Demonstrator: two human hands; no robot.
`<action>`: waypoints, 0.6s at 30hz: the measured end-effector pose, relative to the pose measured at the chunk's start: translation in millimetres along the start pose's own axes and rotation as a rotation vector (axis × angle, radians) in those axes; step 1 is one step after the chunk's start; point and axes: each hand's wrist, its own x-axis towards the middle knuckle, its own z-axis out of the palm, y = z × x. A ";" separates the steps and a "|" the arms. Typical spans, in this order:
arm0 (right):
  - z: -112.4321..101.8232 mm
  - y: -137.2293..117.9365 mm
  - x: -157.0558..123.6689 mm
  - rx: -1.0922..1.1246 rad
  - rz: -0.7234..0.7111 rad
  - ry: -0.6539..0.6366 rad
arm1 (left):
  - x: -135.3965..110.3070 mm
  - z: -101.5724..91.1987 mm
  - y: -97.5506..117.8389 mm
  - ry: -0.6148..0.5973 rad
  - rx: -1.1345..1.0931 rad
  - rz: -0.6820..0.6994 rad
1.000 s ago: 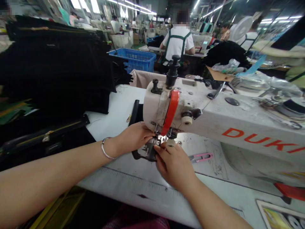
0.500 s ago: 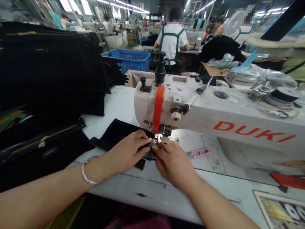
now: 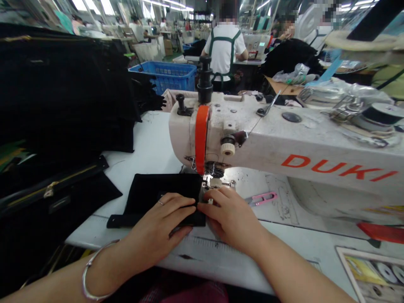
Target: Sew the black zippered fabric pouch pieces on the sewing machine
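Note:
A black fabric piece (image 3: 164, 185) lies flat on the sewing machine bed, with a black strip (image 3: 121, 221) along its near edge. My left hand (image 3: 160, 223), wearing a ring and a bracelet, holds the near right part, fingers on top and thumb at the front edge. My right hand (image 3: 233, 221) has its fingers curled at the piece's right edge, just before the presser foot (image 3: 206, 185); its fingertips are partly hidden. The white sewing machine (image 3: 252, 126) carries an orange band (image 3: 201, 139) at its head. Pink thread snips (image 3: 263, 198) lie right of my right hand.
Black bags with zips (image 3: 53, 189) are piled along the left side. A blue basket (image 3: 170, 75) stands behind the machine. A person in a white shirt (image 3: 224, 52) sits farther back. A thread spool (image 3: 383, 115) sits on the right, above a red lever (image 3: 381, 232).
The black piece has turned so its right edge runs along the presser foot. My left hand has shifted left and nearer me; my right hand stays beside the foot. The view has moved slightly.

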 end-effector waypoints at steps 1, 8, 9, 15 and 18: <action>-0.8 -2.6 1.3 -0.031 0.016 -0.023 | 0.0 0.0 -0.4 -0.002 0.009 0.011; -0.3 -6.6 -1.0 -0.065 0.043 -0.010 | -2.9 0.4 4.4 -0.104 0.041 0.034; 0.5 -5.0 -2.9 -0.040 0.041 0.012 | -2.9 0.9 5.7 -0.103 0.027 0.021; 6.7 1.9 -9.9 0.008 -0.027 0.083 | 2.6 1.6 8.1 -0.072 -0.069 -0.009; 8.3 1.5 -9.1 -0.009 -0.028 0.080 | 7.6 0.0 3.2 -0.089 -0.080 0.009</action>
